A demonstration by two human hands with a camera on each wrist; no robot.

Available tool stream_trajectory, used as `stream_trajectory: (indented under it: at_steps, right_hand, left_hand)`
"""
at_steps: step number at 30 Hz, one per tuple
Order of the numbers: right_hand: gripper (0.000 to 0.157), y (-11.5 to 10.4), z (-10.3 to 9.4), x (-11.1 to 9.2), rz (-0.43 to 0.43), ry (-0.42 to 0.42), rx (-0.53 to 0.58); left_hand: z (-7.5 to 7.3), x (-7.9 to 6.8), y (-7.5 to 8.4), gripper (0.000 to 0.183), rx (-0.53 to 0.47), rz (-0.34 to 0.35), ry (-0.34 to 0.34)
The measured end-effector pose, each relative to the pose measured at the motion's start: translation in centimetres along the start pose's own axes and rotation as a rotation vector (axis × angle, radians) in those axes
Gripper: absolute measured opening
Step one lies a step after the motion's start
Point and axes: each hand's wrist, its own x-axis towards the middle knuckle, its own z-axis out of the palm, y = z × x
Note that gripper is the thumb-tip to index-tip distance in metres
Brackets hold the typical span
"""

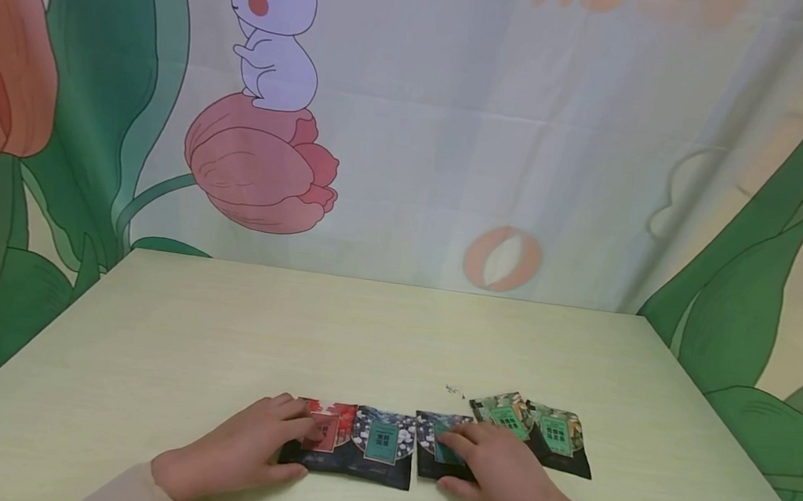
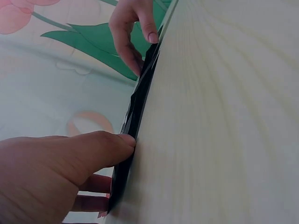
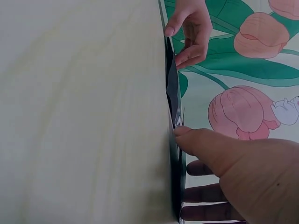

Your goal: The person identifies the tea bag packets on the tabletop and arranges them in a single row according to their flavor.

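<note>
Flat on the table lies a row of small printed sachets with dark lower ends. My left hand [image 1: 244, 446] rests on the red sachet [image 1: 340, 423], fingers over its face and thumb by its near edge. Beside that one, overlapping it, is a blue floral sachet [image 1: 382, 446] with a teal label. My right hand [image 1: 507, 475] touches a second blue floral sachet [image 1: 430, 461], fingertips on its label and thumb at its near edge. A narrow gap separates the two blue ones. Edge-on, the dark sachets [image 2: 135, 107] show under both hands in the left wrist view.
Past my right hand lie two green-labelled sachets, one tilted [image 1: 502, 408] and one farther right [image 1: 562, 438]. A small dark mark [image 1: 454, 390] shows on the pale wooden table [image 1: 226, 323]. Behind hangs a curtain [image 1: 411, 125] printed with flowers and a rabbit.
</note>
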Motion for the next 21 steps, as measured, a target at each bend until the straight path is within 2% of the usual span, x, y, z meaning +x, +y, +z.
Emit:
stream_trajectory:
  at_steps: [5,12,21]
  right_hand:
    - [0.056,-0.24,-0.3,-0.2,0.017,-0.041,0.016]
    - [0.058,-0.33,-0.46,-0.62,0.007,-0.002,0.015]
    - [0.059,-0.72,-0.23,-0.84,0.0,0.0,0.029]
  left_hand:
    - [0.04,-0.02,-0.1,0.04,-0.005,0.007,0.008]
    - [-0.02,-0.02,-0.06,0.039,-0.01,0.004,0.006]
    - [0.0,0.03,-0.03,0.039,0.014,0.012,0.012]
